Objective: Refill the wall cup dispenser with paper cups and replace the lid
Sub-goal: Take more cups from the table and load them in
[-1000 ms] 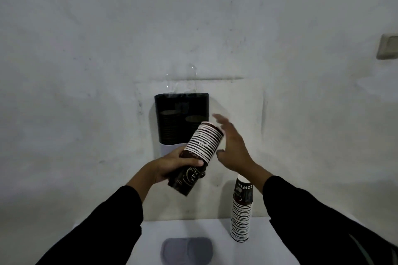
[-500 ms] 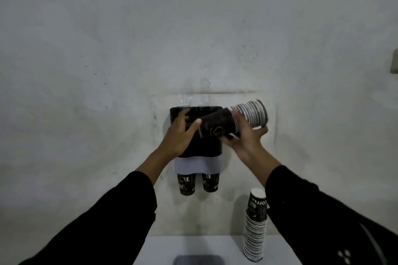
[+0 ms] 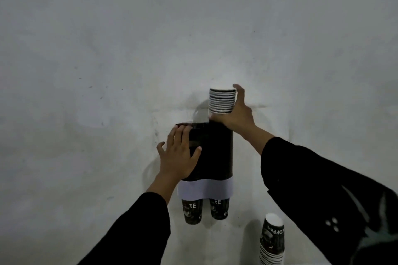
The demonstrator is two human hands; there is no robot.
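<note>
A black wall cup dispenser (image 3: 215, 153) with a white lower band hangs on the grey wall, its top open. Two dark coffee cups (image 3: 191, 211) poke out of its underside. A stack of paper cups (image 3: 222, 101) stands upright, its lower part inside the dispenser's right tube and its striped rims sticking out above. My right hand (image 3: 235, 114) grips that stack from the right side. My left hand (image 3: 179, 157) lies flat with spread fingers against the dispenser's left front. No lid is in view.
A second stack of coffee cups (image 3: 272, 241) stands upside down at the lower right, on a surface cut off by the frame's bottom edge. The bare wall (image 3: 129, 49) fills everything else.
The stack went from tilted in both hands to upright with its base in the right tube. My left hand let go and moved onto the dispenser's front. The camera has tilted up.
</note>
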